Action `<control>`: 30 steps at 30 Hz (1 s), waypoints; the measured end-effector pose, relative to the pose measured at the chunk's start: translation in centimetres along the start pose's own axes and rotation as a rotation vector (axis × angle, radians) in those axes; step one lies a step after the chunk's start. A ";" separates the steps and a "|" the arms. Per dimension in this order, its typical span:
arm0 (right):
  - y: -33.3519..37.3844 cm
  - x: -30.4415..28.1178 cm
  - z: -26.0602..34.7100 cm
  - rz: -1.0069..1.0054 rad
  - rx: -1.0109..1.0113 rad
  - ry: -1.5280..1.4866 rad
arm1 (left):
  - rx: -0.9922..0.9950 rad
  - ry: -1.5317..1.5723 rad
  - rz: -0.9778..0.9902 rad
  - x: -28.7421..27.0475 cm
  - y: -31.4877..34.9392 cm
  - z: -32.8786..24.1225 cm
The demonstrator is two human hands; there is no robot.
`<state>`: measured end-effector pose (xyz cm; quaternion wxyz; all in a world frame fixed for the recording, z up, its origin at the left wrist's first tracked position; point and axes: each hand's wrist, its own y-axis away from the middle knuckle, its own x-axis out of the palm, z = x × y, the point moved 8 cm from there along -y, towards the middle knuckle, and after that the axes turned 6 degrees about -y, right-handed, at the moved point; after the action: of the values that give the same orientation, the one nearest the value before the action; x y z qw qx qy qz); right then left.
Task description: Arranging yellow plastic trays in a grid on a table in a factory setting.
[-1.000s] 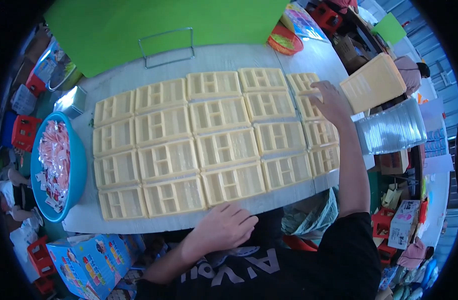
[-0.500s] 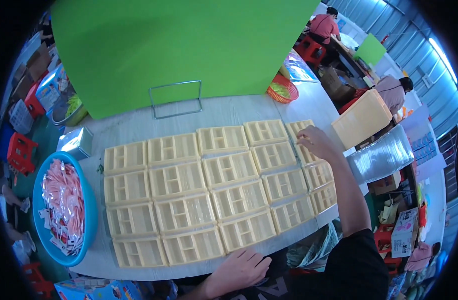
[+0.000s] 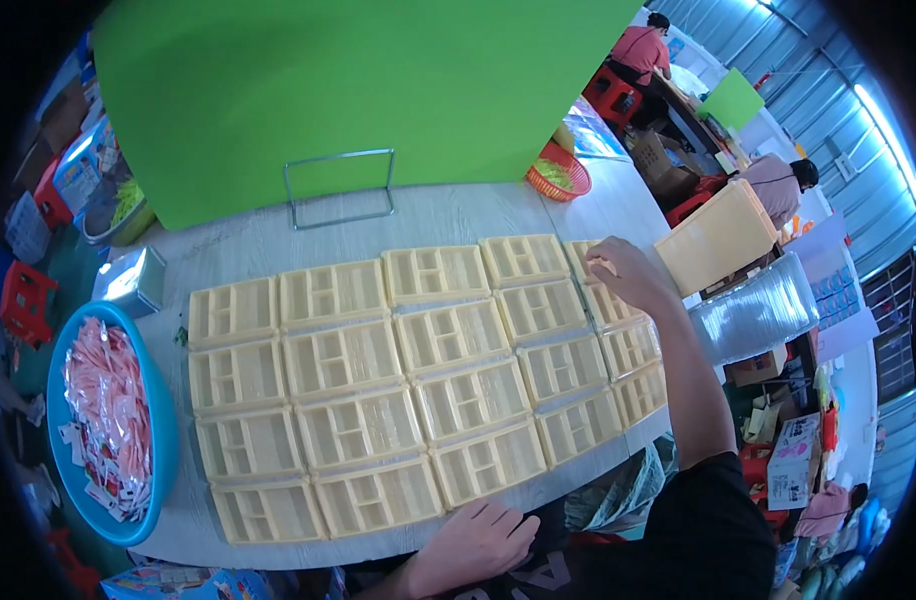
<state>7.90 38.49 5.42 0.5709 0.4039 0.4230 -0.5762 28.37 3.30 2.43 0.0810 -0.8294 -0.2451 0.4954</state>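
Note:
Cream plastic compartment trays (image 3: 448, 335) lie side by side in rows across the table, their divided sides facing up. At the far right end of the back row, my right hand (image 3: 628, 275) reaches over a tray (image 3: 579, 258), its bent fingers closed at the tray's rim and hiding part of it. My left hand (image 3: 478, 548) rests by the table's near edge, just below the front row. Its fingers are loosely bent and slightly apart, with nothing seen in them.
A blue basin (image 3: 156, 440) of pink packaged pieces stands at the left, beside a shiny metal box (image 3: 133, 280). Behind the trays are a wire stand (image 3: 340, 217) and a green board (image 3: 348, 90). A red basket (image 3: 568, 180) sits at the back right; co-workers (image 3: 638, 50) sit beyond.
My right hand has shifted slightly at the far right tray, its fingers curling more. The whole view has moved a little; my left hand stays where it was.

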 end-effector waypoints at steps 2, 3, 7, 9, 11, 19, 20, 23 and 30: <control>-0.9 0.1 1.5 -0.009 -0.106 -0.007 | 0.009 0.000 0.006 0.2 -0.1 -0.1; -1.5 0.5 2.2 -0.018 -0.104 -0.009 | 0.016 -0.005 0.011 0.0 -0.4 -0.2; -3.3 2.5 6.0 0.073 -0.210 -0.002 | -0.020 0.027 0.000 0.0 -0.4 0.1; -3.5 2.9 7.7 0.138 -0.267 -0.013 | -0.030 0.061 -0.006 -0.1 -0.1 0.1; -3.4 3.1 8.0 0.170 -0.208 -0.009 | -0.033 0.042 -0.006 -0.1 0.1 0.1; -2.7 3.2 7.0 0.178 -0.235 -0.018 | -0.049 0.011 -0.031 0.0 0.0 0.1; -2.6 3.1 7.0 0.177 -0.234 -0.013 | -0.048 0.016 -0.031 0.0 0.0 0.1; -2.1 3.2 7.0 0.185 -0.226 -0.006 | -0.066 0.001 -0.041 0.2 0.2 -0.1; -1.9 3.3 6.2 0.161 -0.238 -0.063 | -0.085 -0.026 -0.041 0.1 -0.1 -0.4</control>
<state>6.04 31.56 4.31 0.6723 0.3477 0.4363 -0.4867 28.72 3.47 2.59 0.0528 -0.8202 -0.2840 0.4937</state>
